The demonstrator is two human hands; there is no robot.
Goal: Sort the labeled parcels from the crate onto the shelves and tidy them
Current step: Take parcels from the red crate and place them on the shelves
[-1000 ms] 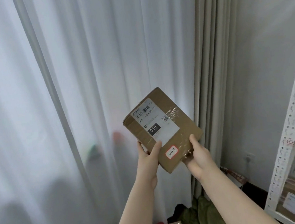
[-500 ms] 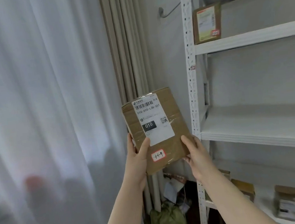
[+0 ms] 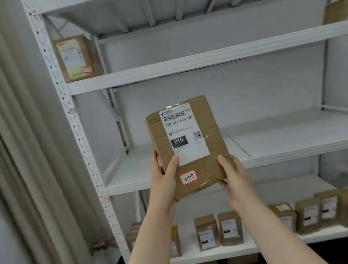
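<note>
left hand [image 3: 165, 177] gripping parcel [image 3: 188, 145] at 7 o'clock corner | right hand [image 3: 234, 171] clasping 5 o'clock corner | both forearms raised, extended forward

A brown cardboard parcel [image 3: 188, 145] is held upright between both hands, tilted slightly left, its face toward the camera. A white shipping label [image 3: 183, 134] with a barcode reads "010-010-L30-551" and "010". Below it, between the thumbs, sits a small red-bordered sticker [image 3: 188, 177] with handwritten digits.

Bottom-shelf parcels [image 3: 329, 211] blurred, their labels unreadable.
</note>
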